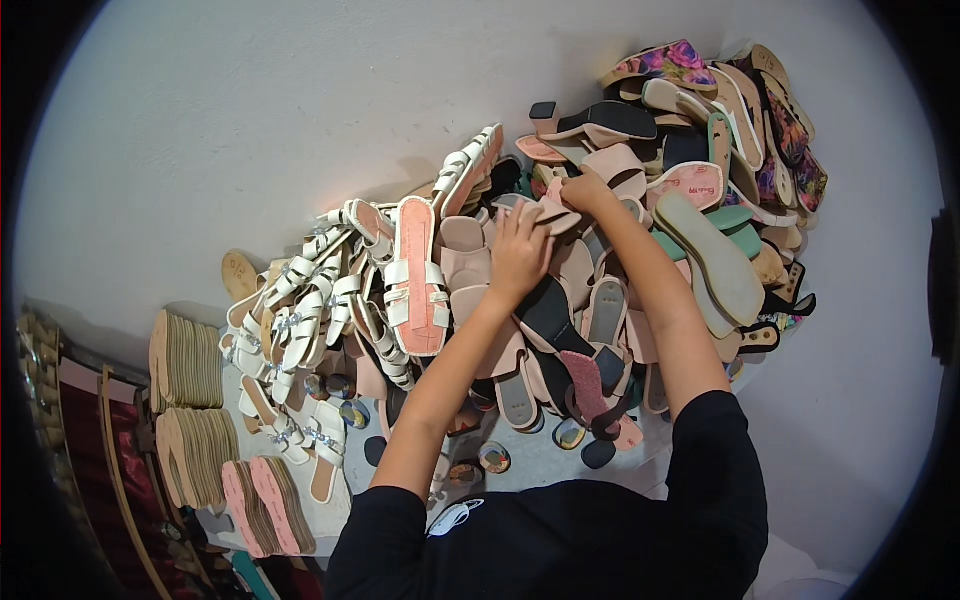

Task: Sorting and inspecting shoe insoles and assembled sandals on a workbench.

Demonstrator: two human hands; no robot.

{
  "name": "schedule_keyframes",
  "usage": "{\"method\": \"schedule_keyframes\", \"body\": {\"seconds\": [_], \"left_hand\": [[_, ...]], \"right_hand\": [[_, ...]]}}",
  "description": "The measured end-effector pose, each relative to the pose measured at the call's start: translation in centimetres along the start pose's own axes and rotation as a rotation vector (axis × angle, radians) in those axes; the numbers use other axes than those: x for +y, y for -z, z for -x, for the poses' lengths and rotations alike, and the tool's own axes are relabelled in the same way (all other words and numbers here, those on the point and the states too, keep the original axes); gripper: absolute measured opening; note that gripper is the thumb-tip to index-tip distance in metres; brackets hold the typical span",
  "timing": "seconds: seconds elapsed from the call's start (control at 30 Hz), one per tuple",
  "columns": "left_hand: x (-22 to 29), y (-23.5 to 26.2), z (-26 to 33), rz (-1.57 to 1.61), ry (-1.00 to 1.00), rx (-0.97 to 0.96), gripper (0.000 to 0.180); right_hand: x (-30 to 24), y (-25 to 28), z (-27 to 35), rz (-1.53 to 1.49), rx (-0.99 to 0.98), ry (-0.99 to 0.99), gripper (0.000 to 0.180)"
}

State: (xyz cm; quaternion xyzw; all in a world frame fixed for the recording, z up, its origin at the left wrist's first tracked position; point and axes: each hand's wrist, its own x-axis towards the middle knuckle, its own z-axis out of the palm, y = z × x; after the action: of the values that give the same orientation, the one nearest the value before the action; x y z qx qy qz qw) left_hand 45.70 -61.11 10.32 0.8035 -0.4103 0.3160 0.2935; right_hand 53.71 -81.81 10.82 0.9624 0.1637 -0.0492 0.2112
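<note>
Both my hands reach into the middle of a big heap of sandals. My left hand is closed on a beige sandal, its fingers bent over the near side. My right hand pinches the same sandal at its far end, beside a pink sole part; the fingertips are partly hidden. Beige slide sandals lie just left of my left hand. Under my hands a heeled sandal with a black sole lies sole up. A beige heeled sandal with a black sole rests beyond my right hand.
White strappy sandals pile up on the left. Stacks of tan soles and pink insoles stand at the table's left. Large pale soles and floral wedge sandals lie on the right. Round heel pieces sit near the front edge.
</note>
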Motion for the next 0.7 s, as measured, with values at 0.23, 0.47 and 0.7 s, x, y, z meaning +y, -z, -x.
{"method": "schedule_keyframes", "body": {"seconds": [0.23, 0.47, 0.7], "left_hand": [[-1.3, 1.3, -0.4, -0.045, 0.003, 0.018, 0.015], [-2.0, 3.0, 0.5, -0.112, -0.017, 0.025, 0.017], [-1.9, 3.7, 1.8, -0.201, -0.088, -0.086, 0.020]], "right_hand": [[0.1, 1.0, 0.2, -0.206, 0.044, -0.068, 0.012], [2.4, 2.3, 1.3, -0.357, 0.462, -0.161, 0.015], [5.1, 9.6, 3.5, -0.576, 0.705, -0.139, 0.027]]}}
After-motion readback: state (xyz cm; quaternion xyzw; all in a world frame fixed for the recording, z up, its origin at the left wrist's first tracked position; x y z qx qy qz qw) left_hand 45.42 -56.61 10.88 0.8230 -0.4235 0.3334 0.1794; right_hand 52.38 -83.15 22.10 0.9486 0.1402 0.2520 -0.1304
